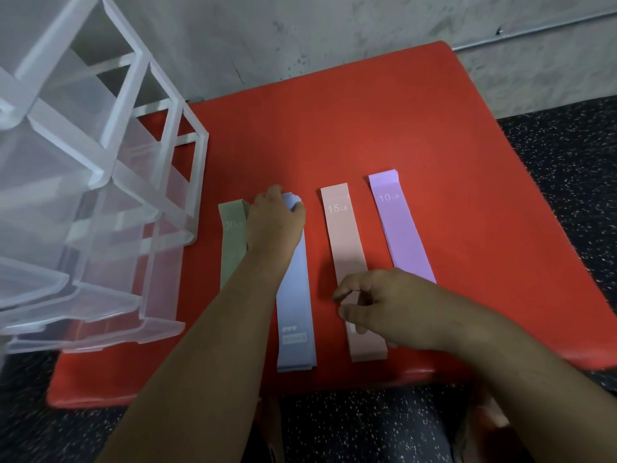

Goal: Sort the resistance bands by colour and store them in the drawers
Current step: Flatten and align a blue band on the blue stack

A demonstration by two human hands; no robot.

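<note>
Four stacks of resistance bands lie side by side on a red table (350, 128): green (232, 242), blue (295, 309), pink (345, 248) and purple (400, 225). My left hand (275, 222) rests on the far end of the blue stack, fingers curled over its top edge. My right hand (384, 302) hovers over the near part of the pink stack, fingers loosely bent and apart, holding nothing. A clear plastic drawer unit (100, 182) stands at the table's left, its drawers pulled out.
A grey concrete wall (334, 35) runs behind the table. Dark speckled floor (567, 162) lies to the right and below the table's front edge. The drawer unit overhangs the table's left edge.
</note>
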